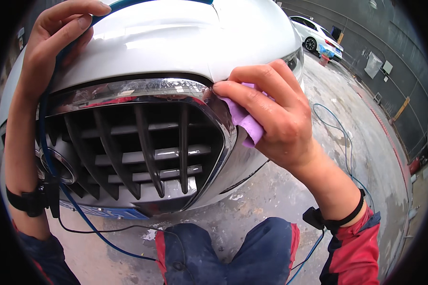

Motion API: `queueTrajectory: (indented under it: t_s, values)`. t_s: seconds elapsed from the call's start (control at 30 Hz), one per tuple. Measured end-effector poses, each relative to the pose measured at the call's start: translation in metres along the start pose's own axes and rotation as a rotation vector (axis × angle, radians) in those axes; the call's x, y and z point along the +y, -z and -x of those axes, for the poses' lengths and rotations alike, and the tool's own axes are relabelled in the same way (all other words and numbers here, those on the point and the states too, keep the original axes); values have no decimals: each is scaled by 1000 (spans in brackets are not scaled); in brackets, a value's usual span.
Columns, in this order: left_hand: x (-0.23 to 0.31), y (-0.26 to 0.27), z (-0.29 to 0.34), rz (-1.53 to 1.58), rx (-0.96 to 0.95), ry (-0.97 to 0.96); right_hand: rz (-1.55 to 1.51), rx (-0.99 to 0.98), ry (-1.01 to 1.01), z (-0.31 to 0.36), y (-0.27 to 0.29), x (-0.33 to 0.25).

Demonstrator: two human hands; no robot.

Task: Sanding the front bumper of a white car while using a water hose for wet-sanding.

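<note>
My right hand (280, 114) is closed on a folded purple cloth (247, 119). Its thumb and fingertips press at the upper right corner of the chrome grille trim (128, 91), beside the edge of the white hood (166, 45). Over the hood's left side, my left hand (57, 42) has its fingers bent round a blue hose (43, 128). That hose runs down along my left forearm and past the front of the car. Below the trim is the dark grille (145, 147) with its upright slats and a round badge (57, 164) at the left.
A blue number plate (114, 213) sits low on the car's front, close to my knees (223, 251). More blue hose (345, 137) lies over the concrete floor (290, 190) at right. Farther back stand another white car (317, 38), a red bucket (324, 59) and a grey wall (366, 33).
</note>
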State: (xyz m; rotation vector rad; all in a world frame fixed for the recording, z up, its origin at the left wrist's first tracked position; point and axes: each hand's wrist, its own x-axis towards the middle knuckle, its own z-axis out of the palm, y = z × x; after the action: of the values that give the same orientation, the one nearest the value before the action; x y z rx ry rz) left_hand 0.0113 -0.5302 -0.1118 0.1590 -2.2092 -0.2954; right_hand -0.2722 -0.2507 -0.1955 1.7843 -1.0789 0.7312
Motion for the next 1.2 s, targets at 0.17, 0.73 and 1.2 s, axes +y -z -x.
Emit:
queueTrajectory:
  t_s: [0.17, 0.73, 1.2]
  values:
    - [9, -1, -4, 63, -70, -5, -16, -7, -33, 1, 0, -6]
    - [13, -4, -5, 60, -73, -52, -64, 2, -387, 35, 15, -36]
    - [-5, -1, 0, -102, -97, -131, -225, -184, -572, 9, 26, -36]
